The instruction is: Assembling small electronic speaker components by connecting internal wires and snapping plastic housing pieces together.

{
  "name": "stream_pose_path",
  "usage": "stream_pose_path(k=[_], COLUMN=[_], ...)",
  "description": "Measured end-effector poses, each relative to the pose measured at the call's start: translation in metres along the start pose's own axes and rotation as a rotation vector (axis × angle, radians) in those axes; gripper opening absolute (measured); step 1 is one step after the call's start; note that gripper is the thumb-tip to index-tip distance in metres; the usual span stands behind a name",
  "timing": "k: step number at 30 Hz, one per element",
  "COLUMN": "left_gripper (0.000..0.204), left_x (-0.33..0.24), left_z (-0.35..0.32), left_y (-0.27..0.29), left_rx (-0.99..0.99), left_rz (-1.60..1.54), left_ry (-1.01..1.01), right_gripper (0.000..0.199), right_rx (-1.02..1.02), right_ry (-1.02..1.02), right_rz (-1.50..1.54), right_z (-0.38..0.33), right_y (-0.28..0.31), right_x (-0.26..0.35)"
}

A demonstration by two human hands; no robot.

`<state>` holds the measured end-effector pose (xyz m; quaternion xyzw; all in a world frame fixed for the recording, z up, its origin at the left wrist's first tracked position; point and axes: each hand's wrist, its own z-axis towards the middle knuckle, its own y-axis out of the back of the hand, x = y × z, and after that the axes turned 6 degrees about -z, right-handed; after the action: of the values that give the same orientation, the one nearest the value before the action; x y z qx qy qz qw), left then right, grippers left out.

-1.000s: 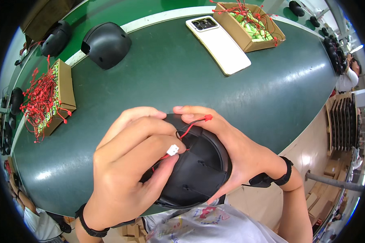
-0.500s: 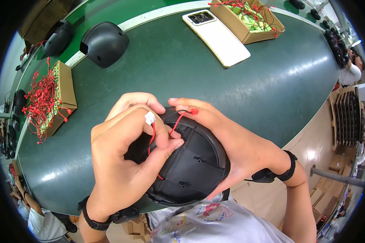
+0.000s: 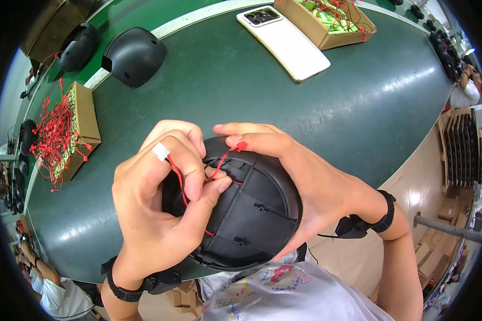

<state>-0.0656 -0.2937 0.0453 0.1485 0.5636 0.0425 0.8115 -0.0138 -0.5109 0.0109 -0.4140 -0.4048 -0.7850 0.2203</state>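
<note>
A round black plastic housing (image 3: pixel 251 214) with ribs and clips inside rests against my chest at the near edge of the green table (image 3: pixel 305 117). My right hand (image 3: pixel 300 171) cups its right side, with the fingers curled over its top rim beside a small red connector (image 3: pixel 241 145). My left hand (image 3: pixel 160 214) covers the housing's left part and pinches thin red and black wires (image 3: pixel 181 184). A small white plug (image 3: pixel 160 151) at the wires' end sticks up between the left fingers.
A white phone (image 3: pixel 284 40) lies face down at the back. Behind it is a cardboard box (image 3: pixel 326 24) of green parts with red wires; another such box (image 3: pixel 72 131) sits at the left. Black domed shells (image 3: pixel 134 56) stand at the back left. Another person's head (image 3: pixel 463 88) shows at the right.
My left hand has lifted the white plug from the housing's middle up toward its top left, drawing the red wire out. The right hand keeps its hold on the rim.
</note>
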Motion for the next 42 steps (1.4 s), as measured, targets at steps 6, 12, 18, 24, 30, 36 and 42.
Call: stream_pose_path(k=[6, 12, 18, 24, 30, 36, 42], left_gripper=[0.033, 0.031, 0.026, 0.027, 0.028, 0.028, 0.029], left_x=[-0.013, -0.016, -0.020, -0.027, -0.025, -0.034, -0.029], left_z=[0.007, 0.014, 0.015, 0.015, 0.024, 0.029, 0.029], left_y=[-0.002, 0.001, -0.004, -0.006, -0.009, -0.010, -0.012], left_rx=[0.060, 0.105, 0.094, 0.112, 0.179, 0.231, 0.208], left_rz=[0.064, 0.248, 0.217, 0.254, 0.323, 0.337, 0.382], left_ry=[-0.077, -0.140, -0.021, 0.005, -0.092, -0.129, -0.266], right_gripper=[0.124, 0.125, 0.126, 0.125, 0.123, 0.121, 0.121], right_rx=[0.025, 0.037, 0.015, 0.001, -0.016, -0.030, -0.025], right_ry=[-0.049, -0.061, -0.036, -0.022, -0.035, -0.036, -0.014], right_rz=[0.008, 0.054, 0.044, 0.064, 0.049, 0.095, 0.073], right_z=[-0.001, -0.002, -0.005, -0.005, -0.007, -0.007, -0.007], right_y=[0.003, 0.005, 0.004, 0.005, 0.004, 0.005, 0.009], right_x=[0.004, 0.004, 0.003, 0.006, 0.002, 0.003, 0.004])
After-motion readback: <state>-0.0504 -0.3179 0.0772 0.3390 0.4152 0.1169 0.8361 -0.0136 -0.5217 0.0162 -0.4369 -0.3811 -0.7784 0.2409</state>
